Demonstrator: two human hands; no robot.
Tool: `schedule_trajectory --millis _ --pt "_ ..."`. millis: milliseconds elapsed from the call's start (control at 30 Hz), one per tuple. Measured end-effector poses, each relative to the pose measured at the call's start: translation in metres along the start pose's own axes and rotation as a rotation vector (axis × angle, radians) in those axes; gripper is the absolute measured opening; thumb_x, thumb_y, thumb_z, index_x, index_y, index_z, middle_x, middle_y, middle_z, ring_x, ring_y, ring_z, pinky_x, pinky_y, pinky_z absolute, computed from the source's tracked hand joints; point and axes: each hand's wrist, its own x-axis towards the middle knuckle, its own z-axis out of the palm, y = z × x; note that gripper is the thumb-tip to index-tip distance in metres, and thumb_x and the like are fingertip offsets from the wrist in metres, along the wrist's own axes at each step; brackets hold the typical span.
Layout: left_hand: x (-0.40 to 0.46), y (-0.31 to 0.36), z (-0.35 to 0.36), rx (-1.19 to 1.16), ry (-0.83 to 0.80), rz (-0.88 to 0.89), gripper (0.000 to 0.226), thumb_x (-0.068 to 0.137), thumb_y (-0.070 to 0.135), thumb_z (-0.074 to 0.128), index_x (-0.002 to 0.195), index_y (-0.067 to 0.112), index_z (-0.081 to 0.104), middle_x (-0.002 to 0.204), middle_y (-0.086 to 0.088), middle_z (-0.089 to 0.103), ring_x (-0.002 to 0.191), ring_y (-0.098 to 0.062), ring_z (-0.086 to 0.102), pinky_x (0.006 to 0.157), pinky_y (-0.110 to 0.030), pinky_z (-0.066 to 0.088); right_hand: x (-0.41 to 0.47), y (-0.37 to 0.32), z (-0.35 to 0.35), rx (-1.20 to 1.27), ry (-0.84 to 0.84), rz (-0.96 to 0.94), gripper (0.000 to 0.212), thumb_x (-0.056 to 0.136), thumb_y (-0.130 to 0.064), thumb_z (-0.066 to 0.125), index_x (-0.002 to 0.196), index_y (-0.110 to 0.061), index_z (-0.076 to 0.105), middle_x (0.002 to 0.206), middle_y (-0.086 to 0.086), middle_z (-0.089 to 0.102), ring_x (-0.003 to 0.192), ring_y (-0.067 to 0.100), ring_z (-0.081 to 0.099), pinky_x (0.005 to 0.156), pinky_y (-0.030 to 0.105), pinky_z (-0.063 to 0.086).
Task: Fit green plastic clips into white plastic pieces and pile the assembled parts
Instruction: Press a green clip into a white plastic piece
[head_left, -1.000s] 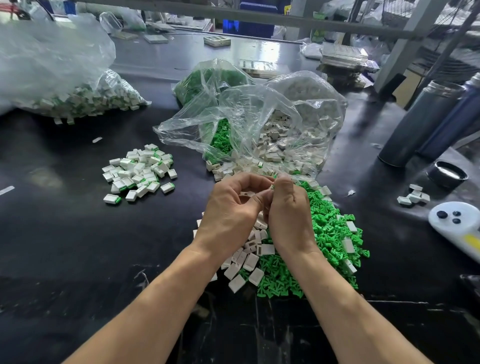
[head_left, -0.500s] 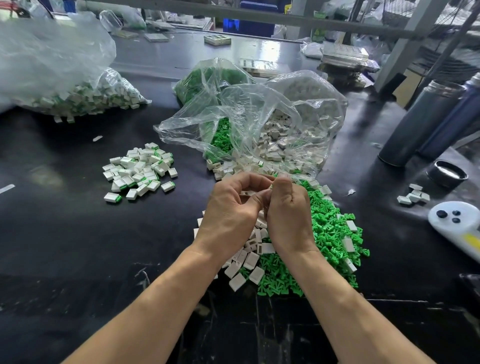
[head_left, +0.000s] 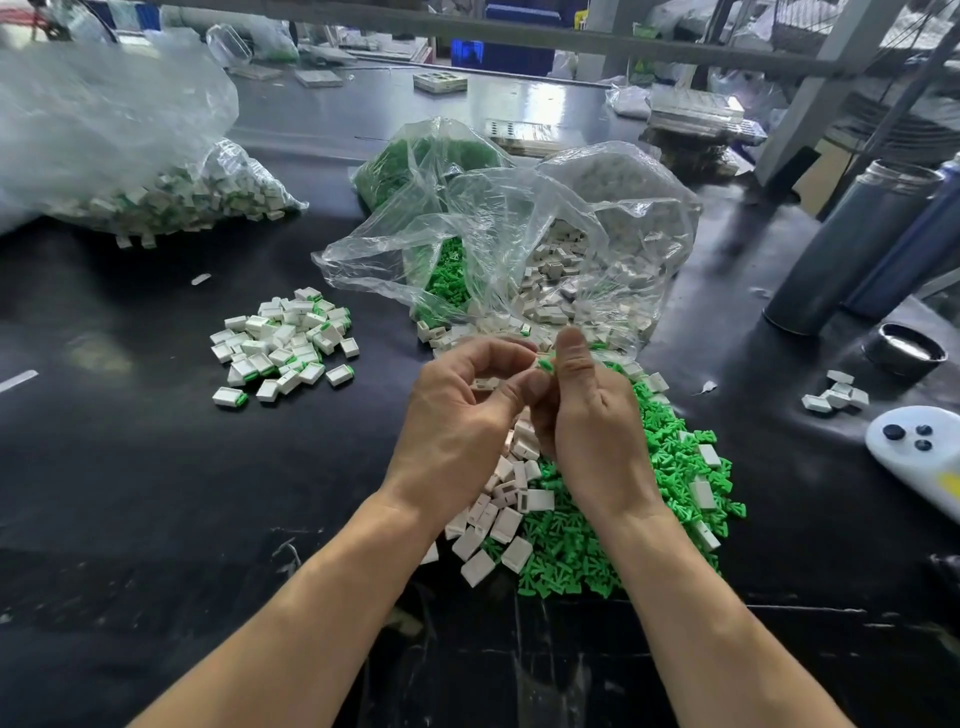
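Green clip is pinched at the right hand's thumb and forefinger tips, raised above the bench at centre. Only a sliver of it shows, so its long axis can't be told. Left hand is curled w/ thumb and fingers closed on a white piece, mostly hidden inside the grip. Both hands are pressed close, fingertips meeting — the clip lies just right of the white piece, so the coming push is judged to run right-to-left, a very short travel, w/ the right hand as the mover and the left as the anvil.

Loose stock sits directly under the hands: green clips spread to the right, white pieces heaped near-left of them, spilling from the open clear bags just beyond.

Pile of assembled parts lies to the left, well apart from the hands, w/ bare dark bench between — open room for a left-hand drop, no obstacle on that path. A far-left bag holds more assembled parts.

On the right, two metal flasks, a lid, a few stray white parts and a white controller are kept well clear of the work. Near edge of the bench isn't clearly seen.
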Motion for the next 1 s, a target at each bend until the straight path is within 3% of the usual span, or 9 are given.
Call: schedule_trajectory --millis 133,267,500,700,1000 --pt "0.003 -0.004 -0.006 0.027 0.049 -0.002 0.006 0.091 0.018 0.077 0.096 0.021 0.074 0.088 0.009 0.076 0.082 -0.004 0.07 0.075 -0.02 0.055 0.001 0.0 -0.017 0.045 0.039 -0.063 0.026 0.106 -0.041 0.058 0.093 -0.024 0.072 0.077 -0.004 0.068 0.061 0.005 0.059 0.049 0.018 0.046" --pt "0.004 -0.007 -0.008 0.033 0.026 0.009 0.008 0.091 0.016 0.077 0.097 0.02 0.075 0.092 0.005 0.078 0.088 -0.01 0.074 0.079 -0.022 0.058 0.002 0.001 -0.021 -0.038 -0.019 -0.104 0.004 0.1 -0.029 0.07 0.102 -0.027 0.073 0.086 -0.006 0.073 0.075 0.009 0.067 0.061 0.022 0.05" --pt "0.0 -0.009 -0.008 0.198 0.008 0.08 0.023 0.088 0.025 0.081 0.108 0.025 0.069 0.09 0.009 0.074 0.082 -0.012 0.072 0.072 -0.025 0.06 0.002 0.002 -0.02 -0.049 -0.004 -0.055 0.004 0.099 -0.023 0.07 0.097 -0.025 0.072 0.091 -0.005 0.078 0.081 0.011 0.072 0.068 0.03 0.055" --pt "0.0 -0.009 -0.007 0.358 0.054 0.196 0.016 0.088 0.023 0.081 0.099 0.028 0.071 0.089 0.017 0.073 0.081 -0.008 0.07 0.069 -0.021 0.057 0.002 0.004 -0.017 -0.032 0.024 -0.005 0.01 0.1 -0.026 0.068 0.092 -0.021 0.072 0.089 0.001 0.077 0.072 0.01 0.067 0.064 0.037 0.057" --pt "0.0 -0.01 -0.009 0.422 0.067 0.249 0.016 0.089 0.021 0.081 0.101 0.026 0.073 0.088 0.017 0.073 0.082 -0.007 0.069 0.07 -0.012 0.051 0.003 0.003 -0.018 0.011 0.038 0.027 0.014 0.1 -0.026 0.069 0.09 -0.018 0.073 0.069 -0.006 0.068 0.059 0.006 0.059 0.053 0.018 0.045"
